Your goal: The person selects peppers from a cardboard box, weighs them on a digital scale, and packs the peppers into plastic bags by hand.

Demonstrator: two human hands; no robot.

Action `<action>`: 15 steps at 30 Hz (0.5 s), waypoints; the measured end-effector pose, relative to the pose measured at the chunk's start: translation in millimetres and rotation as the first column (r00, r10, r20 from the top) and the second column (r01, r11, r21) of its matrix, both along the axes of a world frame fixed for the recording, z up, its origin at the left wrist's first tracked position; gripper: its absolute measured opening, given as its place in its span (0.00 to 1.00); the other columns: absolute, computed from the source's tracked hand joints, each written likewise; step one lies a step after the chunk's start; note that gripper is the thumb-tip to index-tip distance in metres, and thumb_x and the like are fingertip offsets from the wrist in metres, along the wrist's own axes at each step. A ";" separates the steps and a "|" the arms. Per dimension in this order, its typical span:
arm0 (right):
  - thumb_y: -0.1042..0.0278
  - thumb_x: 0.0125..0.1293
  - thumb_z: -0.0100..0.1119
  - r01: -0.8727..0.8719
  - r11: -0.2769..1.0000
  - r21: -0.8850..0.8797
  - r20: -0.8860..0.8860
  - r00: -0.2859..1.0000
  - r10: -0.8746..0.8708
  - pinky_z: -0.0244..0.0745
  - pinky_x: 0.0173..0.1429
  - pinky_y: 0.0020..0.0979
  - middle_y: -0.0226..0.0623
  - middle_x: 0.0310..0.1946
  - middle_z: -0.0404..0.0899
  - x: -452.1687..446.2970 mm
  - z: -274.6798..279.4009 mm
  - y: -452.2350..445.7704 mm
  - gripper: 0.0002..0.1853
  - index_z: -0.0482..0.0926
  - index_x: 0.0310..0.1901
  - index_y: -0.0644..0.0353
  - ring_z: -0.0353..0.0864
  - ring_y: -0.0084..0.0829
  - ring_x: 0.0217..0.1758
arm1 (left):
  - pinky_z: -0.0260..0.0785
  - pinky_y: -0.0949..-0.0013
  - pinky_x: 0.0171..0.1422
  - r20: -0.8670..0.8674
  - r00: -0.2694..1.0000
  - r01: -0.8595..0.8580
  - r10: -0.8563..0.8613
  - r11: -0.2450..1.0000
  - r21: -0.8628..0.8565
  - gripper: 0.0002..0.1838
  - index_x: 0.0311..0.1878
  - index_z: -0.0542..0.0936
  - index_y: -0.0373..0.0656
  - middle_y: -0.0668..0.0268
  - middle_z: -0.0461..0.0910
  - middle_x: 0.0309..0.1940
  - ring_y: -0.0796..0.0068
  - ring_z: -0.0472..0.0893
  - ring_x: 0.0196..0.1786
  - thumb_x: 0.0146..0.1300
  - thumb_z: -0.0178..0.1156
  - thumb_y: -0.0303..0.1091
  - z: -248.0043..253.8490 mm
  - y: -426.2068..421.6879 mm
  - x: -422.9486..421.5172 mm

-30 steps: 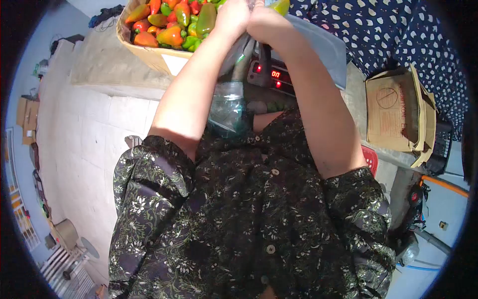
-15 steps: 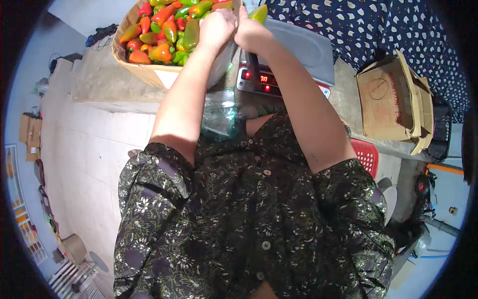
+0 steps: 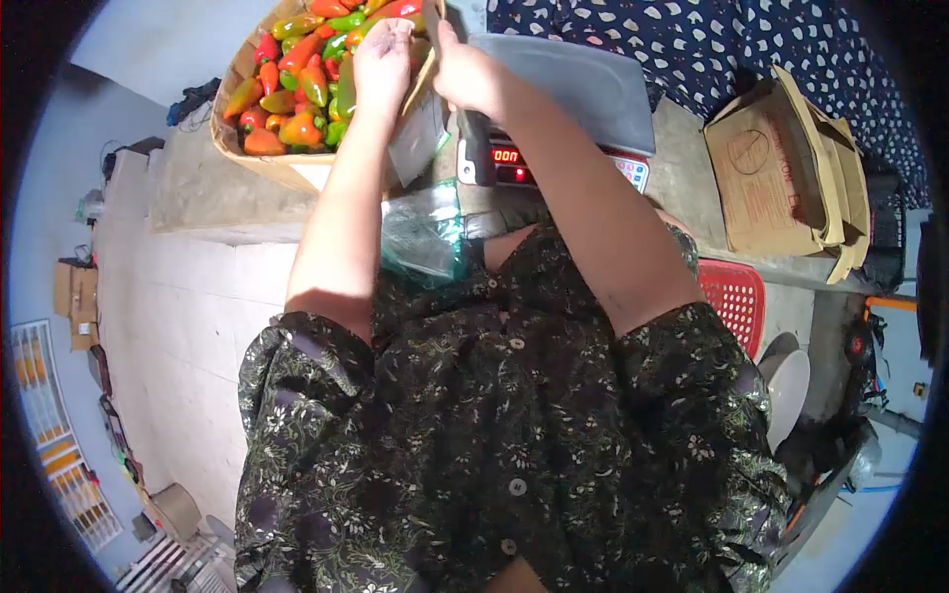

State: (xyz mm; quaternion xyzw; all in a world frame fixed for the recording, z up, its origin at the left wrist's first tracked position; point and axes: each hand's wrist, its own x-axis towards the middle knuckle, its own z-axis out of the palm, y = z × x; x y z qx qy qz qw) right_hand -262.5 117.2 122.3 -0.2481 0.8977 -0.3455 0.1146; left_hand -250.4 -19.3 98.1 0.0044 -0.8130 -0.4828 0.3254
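Note:
My left hand (image 3: pixel 384 61) is over the right part of a cardboard box (image 3: pixel 265 175) of red, orange and green peppers (image 3: pixel 301 128). Its fingers are curled, and what they hold, if anything, cannot be made out. My right hand (image 3: pixel 469 77), just right of the box, is closed around a dark-handled tool that looks like a knife (image 3: pixel 475 148). The handle end points down in front of a scale (image 3: pixel 568 94) with a lit red display. A clear plastic bag (image 3: pixel 423 232) with a green edge hangs below the hands, by my lap.
An open cardboard carton (image 3: pixel 776 183) stands at the right beside a dark patterned cloth (image 3: pixel 712 44). Below it is a red perforated basket (image 3: pixel 732 301). A raised concrete ledge (image 3: pixel 188 188) runs under the box. A pale tiled floor (image 3: pixel 188 326) lies at the left.
My hands, close together before, have moved apart, the left one now over the peppers. The yellow-green pepper seen beside my right hand is out of sight. The view has shifted, showing more of the box.

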 end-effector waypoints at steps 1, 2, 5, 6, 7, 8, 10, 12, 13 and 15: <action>0.76 0.56 0.49 -0.024 0.995 -0.099 0.065 0.997 0.030 0.76 0.29 0.36 0.49 0.24 0.79 4.2 -0.7 10.7 0.43 0.38 0.71 0.70 0.82 0.36 0.25 | 0.67 0.75 0.41 -0.012 1.000 0.025 -0.025 0.999 0.020 0.11 0.42 0.80 0.39 0.68 0.78 0.28 0.80 0.75 0.33 0.68 0.52 0.36 4.7 2.5 4.2; 0.76 0.58 0.51 -0.017 0.959 -0.284 0.160 0.985 0.065 0.76 0.28 0.32 0.45 0.24 0.79 6.6 -2.1 23.7 0.43 0.40 0.72 0.63 0.80 0.30 0.24 | 0.68 0.74 0.41 0.013 0.999 0.047 -0.048 0.996 0.077 0.10 0.42 0.79 0.38 0.68 0.78 0.28 0.79 0.75 0.33 0.67 0.50 0.32 7.9 7.0 7.7; 0.72 0.57 0.52 0.080 0.881 -0.466 0.002 0.996 -0.089 0.75 0.28 0.28 0.39 0.32 0.78 -4.9 -28.9 67.3 0.36 0.54 0.70 0.58 0.78 0.25 0.24 | 0.69 0.74 0.44 0.023 0.994 0.101 -0.104 0.988 0.117 0.11 0.43 0.79 0.42 0.67 0.81 0.32 0.79 0.76 0.35 0.62 0.48 0.26 6.0 9.8 7.7; 0.70 0.58 0.53 0.135 0.887 -0.441 -0.016 0.987 -0.158 0.74 0.28 0.27 0.37 0.33 0.77 8.1 -7.6 92.4 0.35 0.57 0.69 0.58 0.78 0.24 0.25 | 0.69 0.74 0.44 0.056 0.994 0.095 -0.098 0.994 0.061 0.11 0.42 0.80 0.43 0.67 0.81 0.31 0.79 0.77 0.35 0.62 0.48 0.25 10.8 11.5 11.5; 0.69 0.58 0.53 0.191 0.896 -0.401 0.088 0.982 -0.170 0.73 0.28 0.26 0.35 0.35 0.77 17.3 10.9 117.8 0.34 0.59 0.68 0.58 0.78 0.23 0.27 | 0.70 0.74 0.44 0.090 0.992 0.090 -0.090 0.996 0.006 0.12 0.41 0.80 0.44 0.66 0.81 0.30 0.78 0.78 0.35 0.61 0.48 0.25 13.0 12.5 13.1; 0.68 0.58 0.54 0.241 0.904 -0.353 0.187 0.965 -0.184 0.73 0.29 0.24 0.33 0.36 0.77 18.2 20.5 145.6 0.34 0.60 0.68 0.57 0.78 0.22 0.29 | 0.71 0.72 0.44 0.061 0.997 0.044 -0.038 0.994 -0.095 0.10 0.39 0.81 0.43 0.64 0.82 0.29 0.74 0.80 0.34 0.59 0.50 0.25 10.2 12.4 9.9; 0.68 0.61 0.54 0.441 0.743 -0.504 0.184 0.895 -0.406 0.71 0.30 0.22 0.32 0.39 0.79 13.0 -13.2 209.3 0.31 0.62 0.67 0.57 0.77 0.20 0.32 | 0.71 0.71 0.45 0.069 0.997 0.043 -0.036 0.994 -0.102 0.10 0.39 0.80 0.43 0.63 0.82 0.29 0.72 0.81 0.35 0.58 0.51 0.26 12.6 15.9 8.8; 0.72 0.64 0.53 0.561 0.643 -0.521 0.276 0.824 -0.495 0.72 0.27 0.20 0.34 0.40 0.79 32.8 -23.5 267.7 0.28 0.62 0.66 0.59 0.78 0.20 0.31 | 0.71 0.69 0.46 0.046 0.996 0.079 -0.076 0.995 -0.061 0.09 0.39 0.80 0.43 0.61 0.82 0.31 0.69 0.81 0.37 0.56 0.53 0.27 14.5 16.3 13.4; 0.70 0.64 0.55 0.601 0.632 -0.489 0.272 0.793 -0.545 0.71 0.27 0.19 0.34 0.40 0.79 25.1 -51.5 310.8 0.28 0.63 0.66 0.61 0.78 0.19 0.30 | 0.71 0.68 0.46 0.058 0.995 0.082 -0.076 0.990 -0.113 0.09 0.38 0.80 0.43 0.61 0.82 0.32 0.68 0.81 0.37 0.55 0.54 0.27 13.2 15.9 13.4; 0.69 0.62 0.57 0.695 0.654 -0.300 0.284 0.719 -0.634 0.68 0.24 0.21 0.33 0.29 0.79 28.0 -81.0 373.6 0.23 0.68 0.58 0.65 0.76 0.19 0.24 | 0.72 0.65 0.47 0.081 0.994 0.087 -0.070 0.971 -0.223 0.08 0.37 0.80 0.43 0.61 0.81 0.32 0.65 0.81 0.38 0.55 0.55 0.27 12.7 13.6 11.6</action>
